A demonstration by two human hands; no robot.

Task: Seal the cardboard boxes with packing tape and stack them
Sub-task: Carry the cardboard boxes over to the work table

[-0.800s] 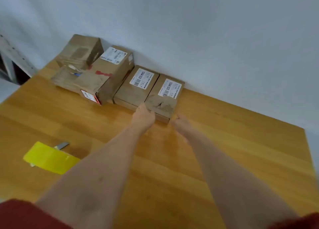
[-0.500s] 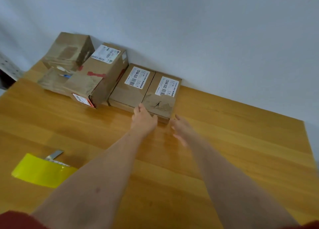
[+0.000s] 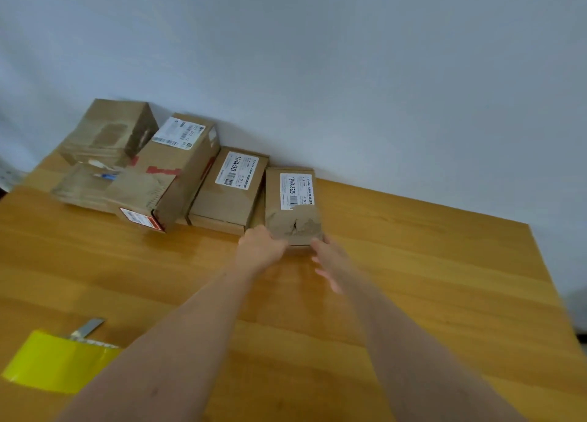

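A small cardboard box with a white label and a torn near end lies at the right end of a row of boxes along the wall. My left hand grips its near left corner. At its near right corner my right hand touches it with loosely spread, blurred fingers. A matching small labelled box lies just to its left. A roll of yellow packing tape lies at the near left of the table, beside my left forearm.
Left of the small boxes stand a longer box with red tape, a taller box against the wall and a flat worn one. A metal blade lies by the tape. The wooden table ends at the right.
Both hands have reached the rightmost small box. It has turned and pulled away from its neighbour, leaving a gap. My head has moved closer.
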